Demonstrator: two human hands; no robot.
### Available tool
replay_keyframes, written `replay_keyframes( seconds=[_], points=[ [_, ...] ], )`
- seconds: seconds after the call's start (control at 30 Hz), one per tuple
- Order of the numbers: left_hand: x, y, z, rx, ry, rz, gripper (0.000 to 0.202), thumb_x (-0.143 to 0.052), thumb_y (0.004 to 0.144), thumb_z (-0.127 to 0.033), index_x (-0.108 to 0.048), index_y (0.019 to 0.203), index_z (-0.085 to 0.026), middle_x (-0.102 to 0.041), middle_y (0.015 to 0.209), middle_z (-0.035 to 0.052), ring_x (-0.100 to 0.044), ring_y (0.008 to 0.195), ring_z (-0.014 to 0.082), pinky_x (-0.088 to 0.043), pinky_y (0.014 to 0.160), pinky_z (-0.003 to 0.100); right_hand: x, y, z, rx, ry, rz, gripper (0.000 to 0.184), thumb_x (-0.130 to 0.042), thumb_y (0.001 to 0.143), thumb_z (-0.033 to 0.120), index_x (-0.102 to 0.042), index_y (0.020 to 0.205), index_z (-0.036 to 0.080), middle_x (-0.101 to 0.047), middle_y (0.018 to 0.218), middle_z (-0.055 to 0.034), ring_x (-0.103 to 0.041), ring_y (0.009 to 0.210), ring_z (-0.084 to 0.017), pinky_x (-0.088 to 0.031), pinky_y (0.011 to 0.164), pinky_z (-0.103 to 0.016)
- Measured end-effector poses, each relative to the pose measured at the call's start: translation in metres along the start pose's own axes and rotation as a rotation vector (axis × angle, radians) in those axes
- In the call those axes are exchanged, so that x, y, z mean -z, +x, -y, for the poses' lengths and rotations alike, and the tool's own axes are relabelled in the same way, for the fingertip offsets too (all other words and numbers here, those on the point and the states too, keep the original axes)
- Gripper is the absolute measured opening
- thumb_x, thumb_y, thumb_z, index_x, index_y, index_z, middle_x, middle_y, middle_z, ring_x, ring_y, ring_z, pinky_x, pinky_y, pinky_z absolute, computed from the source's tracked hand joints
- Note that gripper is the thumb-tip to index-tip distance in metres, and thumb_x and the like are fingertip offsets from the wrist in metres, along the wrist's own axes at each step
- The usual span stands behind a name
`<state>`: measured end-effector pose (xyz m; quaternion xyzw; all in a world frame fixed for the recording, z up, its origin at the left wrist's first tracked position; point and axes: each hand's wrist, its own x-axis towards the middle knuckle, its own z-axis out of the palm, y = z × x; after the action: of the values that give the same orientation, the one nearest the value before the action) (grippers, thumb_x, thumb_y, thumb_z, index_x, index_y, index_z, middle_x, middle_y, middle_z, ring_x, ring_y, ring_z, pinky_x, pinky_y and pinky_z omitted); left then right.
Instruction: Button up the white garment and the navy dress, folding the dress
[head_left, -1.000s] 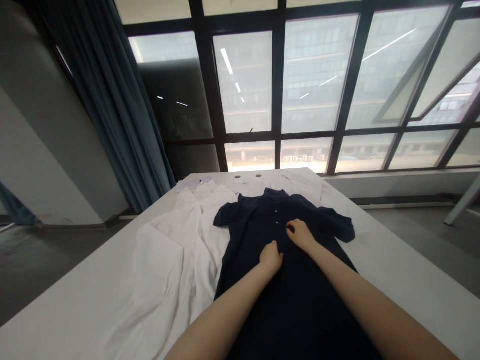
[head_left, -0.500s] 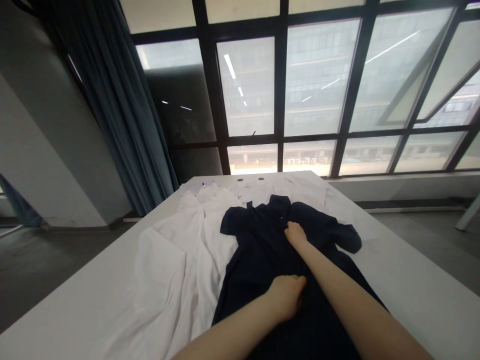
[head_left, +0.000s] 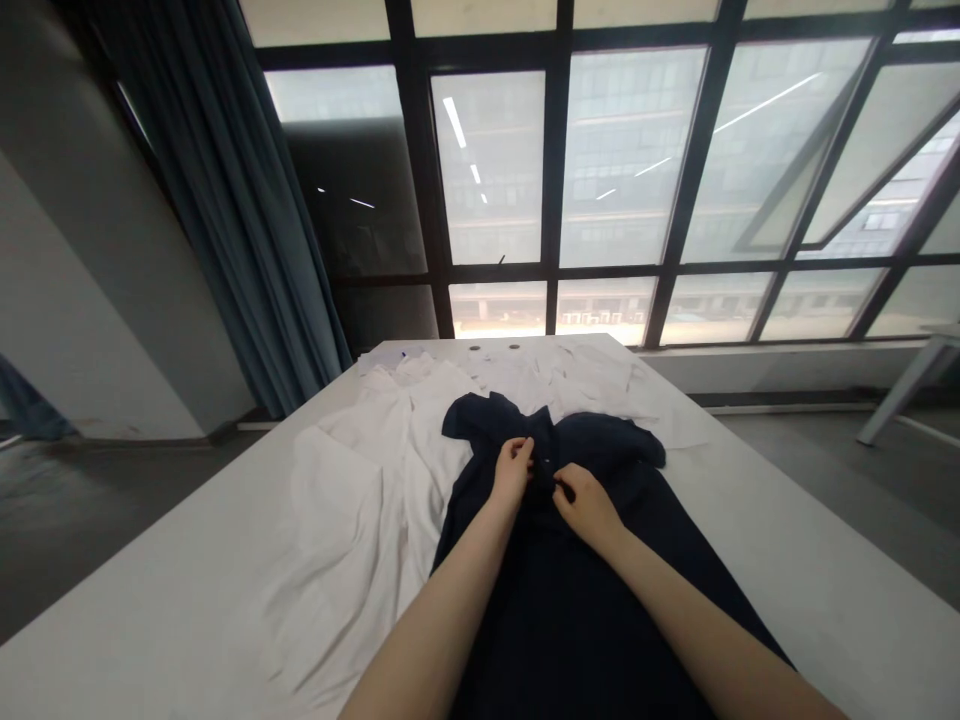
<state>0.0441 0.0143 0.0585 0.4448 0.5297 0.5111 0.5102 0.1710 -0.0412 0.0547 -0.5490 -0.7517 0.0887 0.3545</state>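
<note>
Wall of tall windows [head_left: 555,170], black frames, pale daylight coming through; multi-storey building [head_left: 630,140] beyond glass (lowest panes brightest). Ceiling lights [head_left: 454,120] mirrored in panes as white streaks. Dark blue curtain [head_left: 225,200] hanging at left, beside grey pillar [head_left: 97,300]. Grey floor [head_left: 97,510] on both sides of long white table [head_left: 150,620]. Low sill [head_left: 787,368] running under windows. Slanted pale leg [head_left: 904,385] at right, probably from second table.

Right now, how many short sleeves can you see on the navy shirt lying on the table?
2. Both belong to the navy collared shirt: one sleeve lies at the left of the view, above the white cloth, and the other sleeve lies at the right.
</note>
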Motion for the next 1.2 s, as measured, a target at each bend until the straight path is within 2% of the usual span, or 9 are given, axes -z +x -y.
replay_keyframes(
  seconds=[0.13,0.33,0.53,0.67,0.77,0.87,0.93,1.0,1.2],
  points=[
    [-0.002,-0.022,0.018,0.168,-0.057,0.007,0.027,-0.055,0.07,-0.024,-0.041,0.092,-0.016,-0.043,0.061,-0.0049,-0.043,0.047,0.0045,-0.037,0.047,0.017,-0.004,-0.033,0.014,-0.095,-0.182,0.097,0.013,-0.043,0.072,0.018,-0.056,0.071,0.019,-0.057,0.077,-0.005,-0.05,0.077,-0.017,-0.036,0.068,-0.025],
    [0.004,-0.047,0.037,0.183,-0.143,0.106,0.006,-0.041,0.074,-0.017,-0.043,0.08,-0.016,-0.042,0.06,-0.0041,-0.044,0.05,0.0043,-0.041,0.051,0.017,-0.011,-0.03,0.019,-0.251,-0.353,0.043,0.027,-0.045,0.076,0.043,-0.056,0.083,0.019,-0.058,0.083,-0.0078,-0.051,0.078,-0.021,-0.033,0.063,-0.029],
    [0.011,-0.054,0.045,0.145,-0.198,0.156,0.017,-0.034,0.07,-0.013,-0.044,0.083,-0.019,-0.045,0.062,-0.0032,-0.046,0.054,0.0064,-0.038,0.049,0.016,-0.02,-0.026,0.011,-0.195,-0.244,0.041,0.02,-0.047,0.076,0.034,-0.059,0.087,0.022,-0.058,0.086,-0.0048,-0.05,0.083,-0.02,-0.035,0.067,-0.028],
    [0.009,-0.049,0.053,0.118,-0.182,0.12,0.022,-0.03,0.069,-0.012,-0.041,0.087,-0.02,-0.042,0.061,-0.0044,-0.045,0.051,0.0071,-0.036,0.048,0.017,-0.024,-0.028,0.0,-0.119,-0.192,0.059,0.019,-0.046,0.076,0.025,-0.061,0.086,0.021,-0.059,0.082,-0.0049,-0.051,0.08,-0.018,-0.037,0.07,-0.027],
    [0.008,-0.05,0.054,-0.022,-0.001,-0.022,0.021,-0.033,0.071,-0.014,-0.037,0.091,-0.019,-0.041,0.063,-0.004,-0.045,0.054,0.0085,-0.039,0.052,0.021,-0.026,-0.028,-0.006,-0.093,-0.14,-0.01,0.021,-0.041,0.076,0.02,-0.062,0.08,0.02,-0.058,0.077,-0.0045,-0.051,0.077,-0.017,-0.037,0.069,-0.026],
    [0.007,-0.061,0.045,-0.349,0.328,-0.212,0.027,-0.039,0.071,-0.011,-0.037,0.097,-0.018,-0.047,0.082,0.0028,-0.05,0.075,0.0132,-0.041,0.071,0.029,-0.028,-0.027,-0.012,-0.149,0.012,-0.1,0.022,-0.039,0.076,0.021,-0.061,0.075,0.018,-0.054,0.065,-0.003,-0.05,0.064,-0.015,-0.039,0.062,-0.025],
    [0.006,-0.07,0.038,-0.564,0.524,-0.192,0.025,-0.043,0.072,-0.012,-0.043,0.097,-0.019,-0.048,0.098,0.0068,-0.046,0.095,0.0177,-0.036,0.084,0.034,-0.028,-0.026,-0.015,-0.17,0.12,-0.146,0.022,-0.039,0.075,0.023,-0.061,0.073,0.018,-0.05,0.06,-0.0018,-0.047,0.057,-0.014,-0.038,0.056,-0.025],
    [0.003,-0.076,0.033,-0.661,0.637,-0.099,0.018,-0.047,0.074,-0.018,-0.049,0.092,-0.021,-0.05,0.101,0.0065,-0.043,0.101,0.0202,-0.033,0.088,0.037,-0.027,-0.027,-0.016,-0.164,0.203,-0.179,0.021,-0.041,0.074,0.025,-0.06,0.07,0.018,-0.048,0.058,-0.0009,-0.045,0.055,-0.014,-0.038,0.054,-0.025],
    [0.001,-0.07,0.039,-0.641,0.54,-0.023,0.014,-0.048,0.075,-0.021,-0.054,0.087,-0.018,-0.055,0.091,0.0049,-0.05,0.091,0.0171,-0.039,0.083,0.034,-0.021,-0.028,-0.015,-0.2,0.413,-0.165,0.021,-0.044,0.073,0.031,-0.059,0.066,0.017,-0.048,0.058,-0.0003,-0.045,0.056,-0.014,-0.038,0.054,-0.025]
  ],
)
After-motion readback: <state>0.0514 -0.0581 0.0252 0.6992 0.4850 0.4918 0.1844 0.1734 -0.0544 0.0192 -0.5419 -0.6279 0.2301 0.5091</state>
